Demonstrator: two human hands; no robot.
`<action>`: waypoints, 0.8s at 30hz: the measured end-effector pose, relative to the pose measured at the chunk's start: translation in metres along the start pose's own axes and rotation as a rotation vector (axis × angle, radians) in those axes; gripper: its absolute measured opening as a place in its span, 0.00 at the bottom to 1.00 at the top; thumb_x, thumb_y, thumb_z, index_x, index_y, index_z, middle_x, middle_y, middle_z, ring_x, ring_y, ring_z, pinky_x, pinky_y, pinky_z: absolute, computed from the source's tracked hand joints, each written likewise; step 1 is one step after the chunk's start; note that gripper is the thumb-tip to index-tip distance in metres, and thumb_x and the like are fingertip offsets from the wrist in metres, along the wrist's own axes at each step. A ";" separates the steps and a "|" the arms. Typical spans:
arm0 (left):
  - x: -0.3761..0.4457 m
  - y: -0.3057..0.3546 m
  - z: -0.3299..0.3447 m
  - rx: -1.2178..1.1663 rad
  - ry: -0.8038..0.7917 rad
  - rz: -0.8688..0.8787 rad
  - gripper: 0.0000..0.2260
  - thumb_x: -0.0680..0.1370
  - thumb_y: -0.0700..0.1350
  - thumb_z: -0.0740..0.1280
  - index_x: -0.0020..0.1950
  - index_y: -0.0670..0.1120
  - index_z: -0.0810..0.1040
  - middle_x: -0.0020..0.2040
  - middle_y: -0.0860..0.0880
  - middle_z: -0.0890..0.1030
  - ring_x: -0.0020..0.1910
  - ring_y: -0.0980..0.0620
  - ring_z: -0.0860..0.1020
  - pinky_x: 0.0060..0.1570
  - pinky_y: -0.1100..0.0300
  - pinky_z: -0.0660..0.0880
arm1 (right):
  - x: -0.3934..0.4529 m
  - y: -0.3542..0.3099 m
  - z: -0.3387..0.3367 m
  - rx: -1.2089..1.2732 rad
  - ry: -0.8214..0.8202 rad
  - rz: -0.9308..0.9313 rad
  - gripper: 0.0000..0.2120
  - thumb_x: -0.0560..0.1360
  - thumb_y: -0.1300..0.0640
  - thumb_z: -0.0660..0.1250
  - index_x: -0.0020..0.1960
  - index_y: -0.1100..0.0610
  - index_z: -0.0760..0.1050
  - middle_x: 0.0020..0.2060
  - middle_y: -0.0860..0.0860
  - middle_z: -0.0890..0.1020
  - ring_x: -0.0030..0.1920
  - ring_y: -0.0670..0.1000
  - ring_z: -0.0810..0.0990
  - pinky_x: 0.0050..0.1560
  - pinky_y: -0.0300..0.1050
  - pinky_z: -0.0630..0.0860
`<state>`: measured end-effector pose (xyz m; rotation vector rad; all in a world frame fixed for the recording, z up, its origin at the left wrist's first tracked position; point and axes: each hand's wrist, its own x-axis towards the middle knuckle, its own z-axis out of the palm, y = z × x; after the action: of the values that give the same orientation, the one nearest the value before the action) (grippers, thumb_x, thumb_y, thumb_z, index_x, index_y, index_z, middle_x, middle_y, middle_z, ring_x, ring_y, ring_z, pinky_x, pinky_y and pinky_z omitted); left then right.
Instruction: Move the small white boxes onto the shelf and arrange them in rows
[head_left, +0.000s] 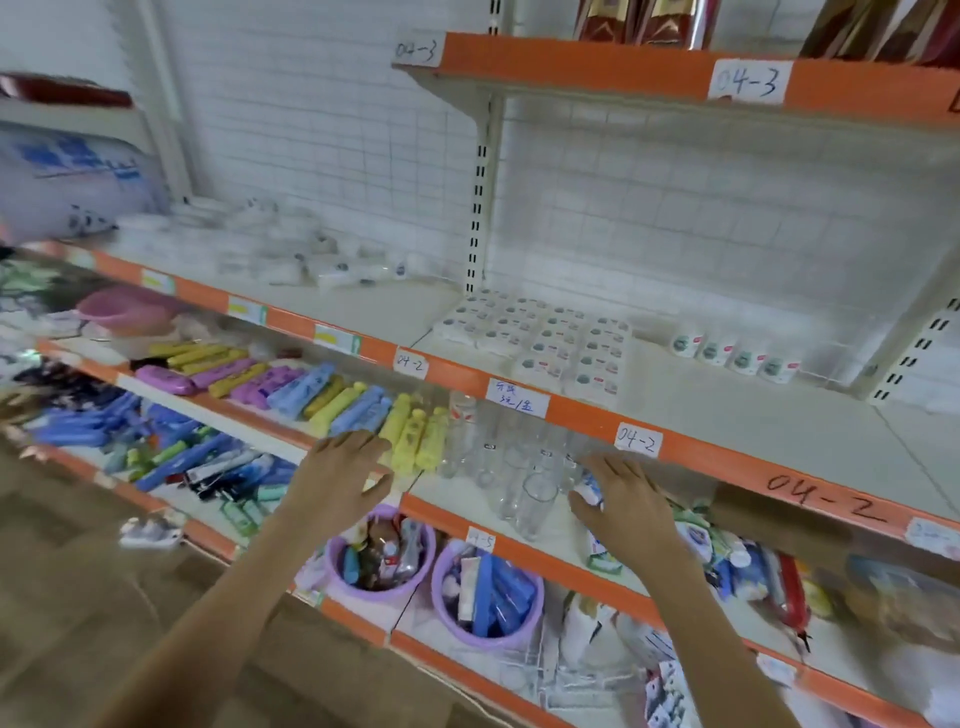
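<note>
Head view, blurry. Right hand (626, 506), lower centre-right of frame, grip curled round a small white box with blue print (590, 488), held in front of the lower shelf's clear drinking glasses (524, 483). Left hand (340, 475), lower centre, grip spread with fingers straight, holding nothing, hovering over the front of the shelf beside yellow and blue tube-shaped packs (363, 410).

Cream metal shelf with orange front edge labelled 04-2 (727, 410) runs across mid-frame. On it, just right of centre, a block of small white boxes laid in rows (540, 335); further right, a short line of four white boxes standing apart from the block (732, 356).

Two purple plastic tubs of mixed items (488, 592) sit bottom centre on a lower shelf. Upper right, an orange-edged shelf labelled 04-3 (748, 80).
</note>
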<state>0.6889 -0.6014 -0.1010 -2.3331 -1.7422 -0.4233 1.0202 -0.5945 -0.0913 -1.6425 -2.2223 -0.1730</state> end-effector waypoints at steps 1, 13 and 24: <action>-0.010 -0.009 -0.003 0.011 -0.012 -0.032 0.13 0.68 0.50 0.68 0.47 0.44 0.79 0.42 0.47 0.81 0.38 0.45 0.81 0.34 0.55 0.78 | 0.004 -0.009 0.004 0.030 0.001 -0.020 0.18 0.65 0.54 0.76 0.54 0.57 0.79 0.46 0.54 0.83 0.46 0.57 0.82 0.43 0.54 0.79; -0.075 -0.129 -0.036 -0.070 0.075 -0.434 0.16 0.73 0.47 0.70 0.59 0.45 0.78 0.54 0.48 0.80 0.52 0.46 0.79 0.45 0.56 0.75 | 0.101 -0.135 0.053 0.206 -0.075 -0.276 0.21 0.76 0.48 0.62 0.67 0.52 0.69 0.63 0.49 0.75 0.63 0.52 0.72 0.60 0.47 0.69; -0.026 -0.304 -0.046 -0.145 0.107 -0.432 0.16 0.77 0.48 0.65 0.64 0.47 0.74 0.61 0.50 0.75 0.58 0.51 0.75 0.51 0.60 0.71 | 0.245 -0.258 0.093 0.270 -0.028 -0.252 0.20 0.76 0.49 0.63 0.67 0.51 0.67 0.62 0.48 0.74 0.62 0.51 0.71 0.58 0.44 0.68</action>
<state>0.3857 -0.5526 -0.0702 -1.9637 -2.2247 -0.7489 0.6946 -0.4264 -0.0573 -1.2310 -2.3492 0.0827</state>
